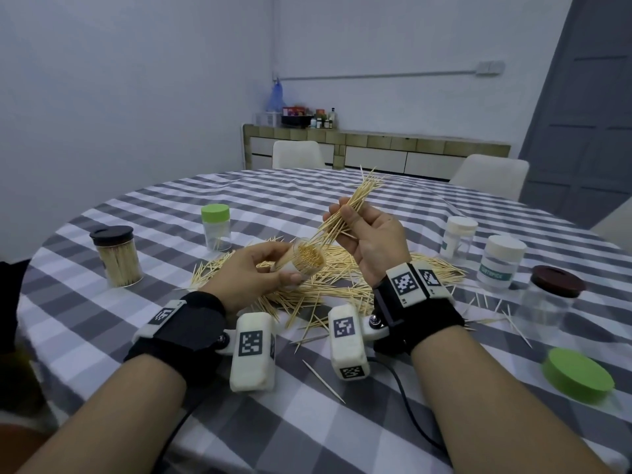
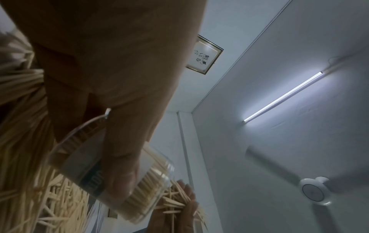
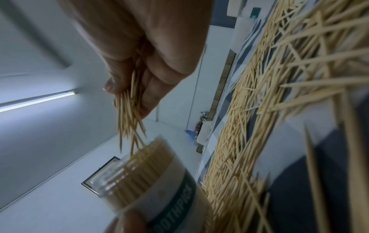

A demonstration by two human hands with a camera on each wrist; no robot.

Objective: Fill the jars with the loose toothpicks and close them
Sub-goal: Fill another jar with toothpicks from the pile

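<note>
Left hand (image 1: 254, 268) is wrapped around the open jar (image 1: 304, 263), holding it off the table (image 1: 342, 436) above the loose toothpick pile (image 1: 345, 278) in the middle, mouth tipped up and away toward the right hand. And that jar looks nearly packed, tips showing right across the opening. Right hand (image 1: 371, 234) sits just above and beyond it, thumb and fingers pinched on a bundle of toothpicks (image 1: 352, 208). Here is what matters: the bundle's long axis slants from the far right down toward the near left, its lower ends right at the jar's rim, apparently just entering the mouth. The jar's axis leans much the same way, so a slide along that slant should feed them in. With so little room left, stray sticks could catch on the rim and spill back onto the pile. The loose green lid (image 1: 578, 374) waits near the table's right edge, closest to the right hand.
</note>
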